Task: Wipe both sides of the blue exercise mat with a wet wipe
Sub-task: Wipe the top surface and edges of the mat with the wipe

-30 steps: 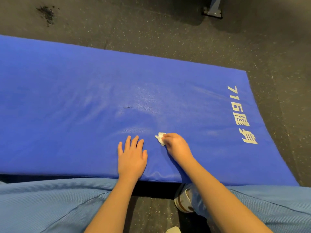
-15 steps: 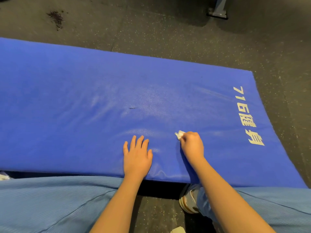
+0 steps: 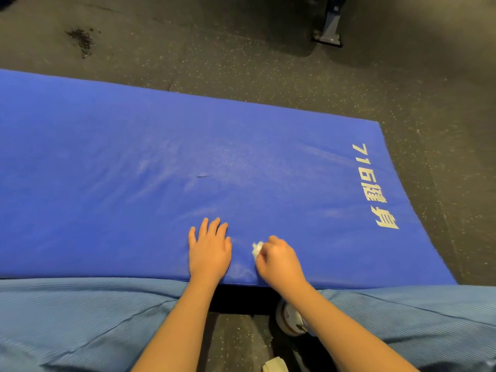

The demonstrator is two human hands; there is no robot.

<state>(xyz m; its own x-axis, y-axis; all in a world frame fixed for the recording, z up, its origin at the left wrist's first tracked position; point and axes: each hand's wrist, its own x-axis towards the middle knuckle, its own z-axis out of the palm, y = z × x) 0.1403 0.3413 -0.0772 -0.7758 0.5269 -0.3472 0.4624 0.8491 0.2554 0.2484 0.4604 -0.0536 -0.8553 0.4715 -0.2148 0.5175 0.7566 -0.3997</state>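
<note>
The blue exercise mat (image 3: 161, 170) lies flat on the dark floor, with white lettering near its right end and faint wet streaks across its middle. My left hand (image 3: 209, 251) rests flat on the mat near its front edge, fingers straight and spread. Just to its right, my right hand (image 3: 279, 261) grips a small crumpled white wet wipe (image 3: 257, 248) and presses it onto the mat close to the front edge.
Speckled dark rubber floor (image 3: 268, 73) surrounds the mat. A metal equipment foot (image 3: 328, 36) stands at the back right. A dark stain (image 3: 81, 40) marks the floor at the back left. My knees in light blue trousers (image 3: 80, 318) and a shoe (image 3: 290, 318) are at the front.
My right hand has pulled the wipe back toward the front edge and leftward, closer to my left hand. The left hand has stayed flat in place.
</note>
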